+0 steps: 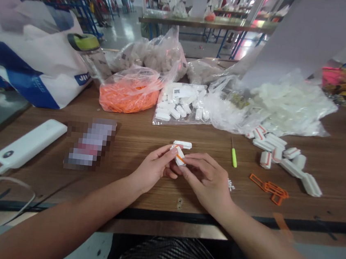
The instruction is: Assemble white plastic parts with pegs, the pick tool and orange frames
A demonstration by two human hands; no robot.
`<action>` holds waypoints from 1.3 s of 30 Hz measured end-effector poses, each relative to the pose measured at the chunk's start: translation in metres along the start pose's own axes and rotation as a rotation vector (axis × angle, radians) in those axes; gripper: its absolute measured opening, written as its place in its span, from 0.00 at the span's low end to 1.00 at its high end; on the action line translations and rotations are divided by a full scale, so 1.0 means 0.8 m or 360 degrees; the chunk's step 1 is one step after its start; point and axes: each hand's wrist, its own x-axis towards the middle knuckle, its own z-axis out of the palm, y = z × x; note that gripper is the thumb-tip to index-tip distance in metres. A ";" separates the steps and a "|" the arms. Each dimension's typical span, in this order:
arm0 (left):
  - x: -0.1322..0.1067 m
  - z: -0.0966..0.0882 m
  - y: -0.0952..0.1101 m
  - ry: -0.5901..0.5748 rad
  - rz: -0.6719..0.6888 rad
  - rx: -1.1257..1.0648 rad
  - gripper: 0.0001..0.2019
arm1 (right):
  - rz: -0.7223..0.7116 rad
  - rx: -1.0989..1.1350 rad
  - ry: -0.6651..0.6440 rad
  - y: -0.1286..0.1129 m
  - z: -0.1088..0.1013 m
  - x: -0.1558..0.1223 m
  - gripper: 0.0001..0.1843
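Observation:
Between my two hands, above the front of the wooden table (122,140), is a small white plastic housing (179,155) with an orange strip along it. My left hand (155,166) pinches its left end between thumb and fingers. From the right, the fingertips of my right hand (208,178) press on its other end. Just behind it another white plastic piece (183,144) lies on the tabletop. Small white bits (230,185) lie beside my right hand, partly hidden by it. Further right are several loose orange rectangular frames (270,188).
A screwdriver with a green handle (234,157) lies right of centre, near several white housings (292,167). Bags of orange parts (130,94) and white parts (178,105) line the back. At left are a white power bank (31,143), a blurred phone-like object (92,143) and a bottle (92,57).

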 end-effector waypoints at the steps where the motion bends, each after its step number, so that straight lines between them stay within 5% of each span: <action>1: 0.000 0.000 0.000 -0.0001 0.0005 -0.0011 0.19 | -0.0010 -0.0004 -0.0002 -0.001 -0.001 0.000 0.07; 26: 0.001 -0.006 0.007 -0.0232 -0.0069 0.0109 0.22 | -0.0203 -0.0240 -0.0155 -0.003 -0.012 0.004 0.05; 31: 0.000 -0.005 0.007 -0.0182 -0.0080 0.0163 0.26 | -0.0086 -0.0141 -0.0149 -0.003 -0.011 0.005 0.06; 39: -0.004 -0.004 0.005 -0.0343 0.0002 0.0400 0.25 | -0.0057 -0.0269 -0.0149 -0.003 -0.013 0.006 0.06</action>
